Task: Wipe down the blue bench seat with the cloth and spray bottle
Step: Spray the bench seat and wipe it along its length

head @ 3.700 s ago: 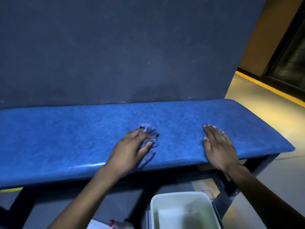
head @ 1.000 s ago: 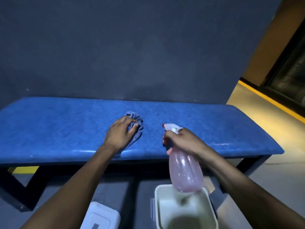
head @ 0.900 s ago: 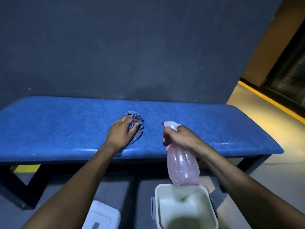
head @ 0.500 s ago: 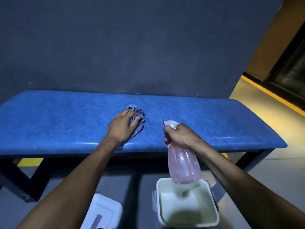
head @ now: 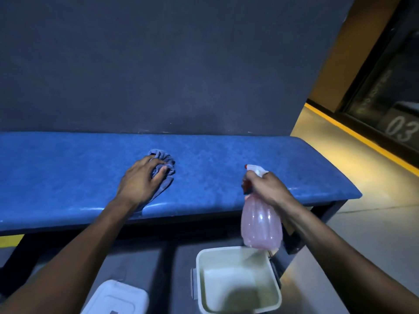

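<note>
A long blue bench seat (head: 68,168) runs across the view against a dark wall. My left hand (head: 140,180) presses a crumpled blue-grey cloth (head: 164,162) onto the middle of the seat, fingers curled over it. My right hand (head: 265,186) grips the neck of a pink translucent spray bottle (head: 260,223) with a white head and red nozzle, held upright just above the seat's front edge, right of the cloth. The nozzle points left toward the seat.
A white open tub (head: 238,279) stands on the floor below the bottle. A white lid (head: 115,300) lies on the floor to its left. The bench's dark frame leg (head: 326,211) is at the right. A yellow floor line (head: 362,137) runs along the far right.
My right hand left the seat, came back holding the spray bottle, and in the last second has raised it and shifted it right. My left hand stays on the cloth.
</note>
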